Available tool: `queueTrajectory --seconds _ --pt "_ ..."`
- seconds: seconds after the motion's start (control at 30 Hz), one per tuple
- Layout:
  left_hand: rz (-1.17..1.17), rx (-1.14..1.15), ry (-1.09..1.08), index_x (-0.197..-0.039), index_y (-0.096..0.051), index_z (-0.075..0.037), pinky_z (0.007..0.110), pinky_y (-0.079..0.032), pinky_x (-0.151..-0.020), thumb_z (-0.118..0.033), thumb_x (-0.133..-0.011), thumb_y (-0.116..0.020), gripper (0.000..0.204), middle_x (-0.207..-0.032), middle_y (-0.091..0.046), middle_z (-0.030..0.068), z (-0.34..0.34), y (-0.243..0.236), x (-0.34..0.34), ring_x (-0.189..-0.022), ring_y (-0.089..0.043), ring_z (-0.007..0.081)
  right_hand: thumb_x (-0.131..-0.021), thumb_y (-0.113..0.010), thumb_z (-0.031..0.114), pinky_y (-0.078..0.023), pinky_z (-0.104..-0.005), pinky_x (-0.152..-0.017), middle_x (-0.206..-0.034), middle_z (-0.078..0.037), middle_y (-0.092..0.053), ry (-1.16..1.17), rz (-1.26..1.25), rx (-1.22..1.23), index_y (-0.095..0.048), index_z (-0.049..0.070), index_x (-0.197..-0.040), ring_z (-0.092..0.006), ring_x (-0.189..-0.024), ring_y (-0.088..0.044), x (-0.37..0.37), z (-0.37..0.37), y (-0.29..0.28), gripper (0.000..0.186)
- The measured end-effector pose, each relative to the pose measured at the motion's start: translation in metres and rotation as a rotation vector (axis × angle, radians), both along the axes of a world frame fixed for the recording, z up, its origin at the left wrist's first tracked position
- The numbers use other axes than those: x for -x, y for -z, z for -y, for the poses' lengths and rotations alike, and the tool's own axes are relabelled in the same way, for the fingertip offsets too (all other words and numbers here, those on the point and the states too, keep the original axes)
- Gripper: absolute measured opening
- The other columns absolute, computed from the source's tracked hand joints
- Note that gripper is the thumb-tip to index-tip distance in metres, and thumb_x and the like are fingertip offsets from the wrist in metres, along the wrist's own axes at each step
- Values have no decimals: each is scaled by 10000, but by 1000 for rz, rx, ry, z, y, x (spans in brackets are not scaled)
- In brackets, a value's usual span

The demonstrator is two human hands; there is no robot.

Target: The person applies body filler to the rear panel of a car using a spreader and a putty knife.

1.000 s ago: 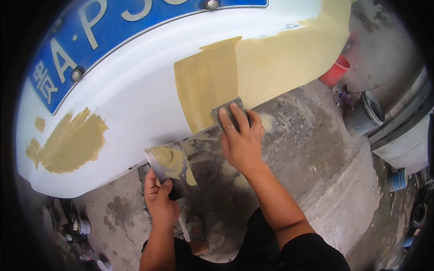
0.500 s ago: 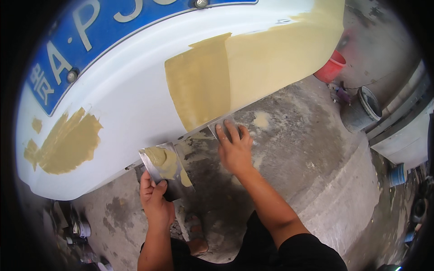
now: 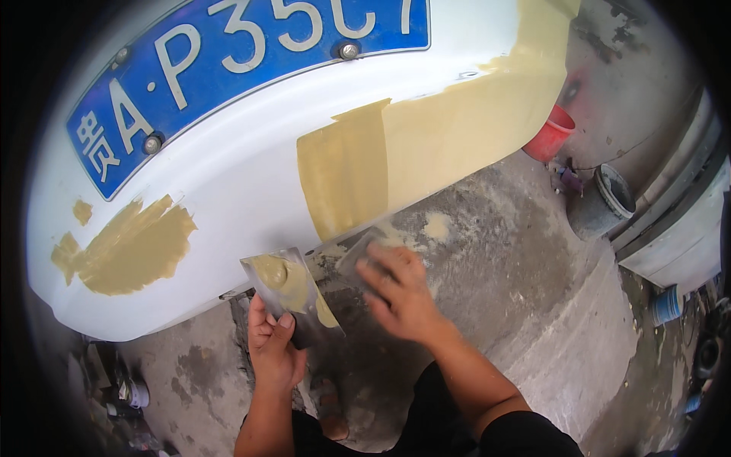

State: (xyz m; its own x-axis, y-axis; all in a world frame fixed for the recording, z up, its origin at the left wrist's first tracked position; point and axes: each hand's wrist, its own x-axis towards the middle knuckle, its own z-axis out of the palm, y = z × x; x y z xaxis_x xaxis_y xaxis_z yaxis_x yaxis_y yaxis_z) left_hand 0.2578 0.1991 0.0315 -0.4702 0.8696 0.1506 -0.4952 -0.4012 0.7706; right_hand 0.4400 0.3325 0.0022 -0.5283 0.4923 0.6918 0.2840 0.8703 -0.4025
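My left hand (image 3: 274,346) grips a metal putty plate (image 3: 285,282) carrying a lump of yellowish putty, just below the lower edge of a white car bumper (image 3: 228,206). My right hand (image 3: 400,289), smeared by motion, holds a small grey scraper (image 3: 358,247) beside that plate's right side. Above the hands, a darker putty band (image 3: 343,175) joins a paler coated area (image 3: 472,129) reaching right along the bumper. A rough putty patch (image 3: 137,247) is on the bumper's left part, under the blue licence plate (image 3: 198,84).
A red bucket (image 3: 548,137), a grey bucket (image 3: 598,206) and a blue container (image 3: 666,305) stand at the right, by pale panels (image 3: 678,228). The concrete floor (image 3: 533,335) is stained. Assorted clutter (image 3: 122,381) lies at lower left. My sandalled foot (image 3: 331,404) shows below.
My right hand with the scraper has come down from the putty band's lower edge and leftward toward the putty plate. The bumper sits somewhat lower in the view.
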Motion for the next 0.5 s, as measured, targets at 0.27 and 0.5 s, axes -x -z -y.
queueTrajectory --seconds 0.27,0.5 --pt "2 57 -15 -1368 -412 -17 330 -430 -1001 16 -877 -593 524 -1234 -612 76 -1 11 6 -1159 -557 159 -790 -584 108 -365 -551 -924 -1408 -162 -406 563 -91 -214 -499 102 -1357 -434 -1157 -394 28 -61 -125 573" --pt "-39 63 -46 -1384 -392 -26 368 -433 -1016 9 -893 -575 525 -1259 -595 85 2 20 18 -1161 -560 191 -774 -595 85 -384 -559 -875 -1358 -152 -425 476 41 -184 -518 92 -1325 -448 -1141 -389 55 -32 -98 556"
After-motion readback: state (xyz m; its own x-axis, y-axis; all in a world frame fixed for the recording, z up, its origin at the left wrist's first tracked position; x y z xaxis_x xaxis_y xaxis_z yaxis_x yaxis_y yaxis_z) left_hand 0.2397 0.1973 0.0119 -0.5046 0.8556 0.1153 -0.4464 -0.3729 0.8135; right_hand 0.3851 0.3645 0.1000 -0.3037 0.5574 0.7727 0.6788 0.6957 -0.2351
